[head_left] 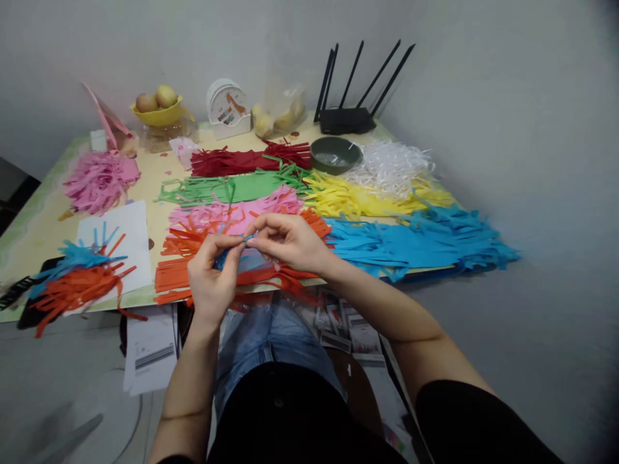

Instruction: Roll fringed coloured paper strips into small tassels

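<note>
My left hand [213, 270] and my right hand [285, 241] meet above the table's front edge. Between their fingertips is a thin blue strip [249, 238], pinched from both sides. More blue material hangs partly hidden behind my left fingers. Under and around my hands lie orange fringed strips [174, 274], with pink fringed strips [236, 218] just beyond. To the right spreads a large blue fringed pile [387, 243]. At the left front, orange tassels [82, 287] and blue tassels [72, 258] rest partly on a white sheet [138, 225].
Green [242, 188], dark red [236, 162] and yellow fringed strips [358, 196] lie farther back. A dark bowl [336, 154] sits beside white shredded strips [394, 164]. Behind stand a black router [348, 120], a yellow fruit bowl [159, 117] and a white holder [231, 125]. A pink bundle [101, 180] lies left.
</note>
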A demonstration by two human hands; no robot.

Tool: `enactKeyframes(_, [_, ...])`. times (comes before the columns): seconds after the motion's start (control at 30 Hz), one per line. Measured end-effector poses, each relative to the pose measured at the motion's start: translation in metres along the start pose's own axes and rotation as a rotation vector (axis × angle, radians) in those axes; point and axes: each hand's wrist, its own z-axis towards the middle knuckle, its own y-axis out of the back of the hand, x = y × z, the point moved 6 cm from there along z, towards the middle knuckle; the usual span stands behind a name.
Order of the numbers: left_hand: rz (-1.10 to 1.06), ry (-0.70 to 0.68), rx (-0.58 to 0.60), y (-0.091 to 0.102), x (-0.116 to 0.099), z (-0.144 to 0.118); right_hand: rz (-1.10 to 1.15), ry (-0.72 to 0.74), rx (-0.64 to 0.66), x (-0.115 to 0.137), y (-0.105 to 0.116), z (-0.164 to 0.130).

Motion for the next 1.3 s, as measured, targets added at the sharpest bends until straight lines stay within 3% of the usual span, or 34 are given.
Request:
enactKeyframes(0.2, [-0.149, 0.155, 0.042, -0.006, 0.009, -0.002, -0.062, 0.044, -0.059, 0.003, 0.005, -0.002])
enactKeyframes(0.37, [-0.195, 0.275, 0.081, -0.006, 0.019, -0.016, -0.146, -0.009, 0.101, 0.000, 0.004, -0.006])
enactKeyframes(0.5, [-0.469, 0.527, 0.195, -0.018, 0.039, -0.035, -0.324, 0.122, 0.131, 0.001, -0.003, -0.017])
enactKeyframes(0.6, [-0.619, 0.649, 0.185, -0.023, 0.050, -0.045, -0.456, 0.222, 0.146, 0.003, -0.012, -0.026])
enactKeyframes(1.0, [-0.514, 0.650, 0.197, -0.003, 0.055, -0.056, -0.562, 0.272, -0.096, 0.014, -0.020, -0.022])
enactKeyframes(1.07, [-0.411, 0.607, 0.212, 0.016, 0.059, -0.048, -0.513, 0.237, -0.076, 0.009, -0.023, -0.018])
enactKeyframes(1.13, [-0.240, 0.500, 0.161, 0.059, 0.069, -0.025, -0.459, 0.186, -0.032, 0.003, -0.024, -0.014])
enactKeyframes(1.2, [0.035, 0.319, -0.018, 0.129, 0.079, 0.009, -0.425, 0.144, -0.006, -0.002, -0.020, -0.009])
enactKeyframes(1.27, [0.496, 0.094, -0.278, 0.207, 0.085, 0.044, -0.421, 0.107, -0.004, -0.008, -0.014, -0.005])
enactKeyframes(1.3, [0.720, 0.000, -0.330, 0.235, 0.089, 0.059, -0.429, 0.089, -0.007, -0.011, -0.012, -0.002])
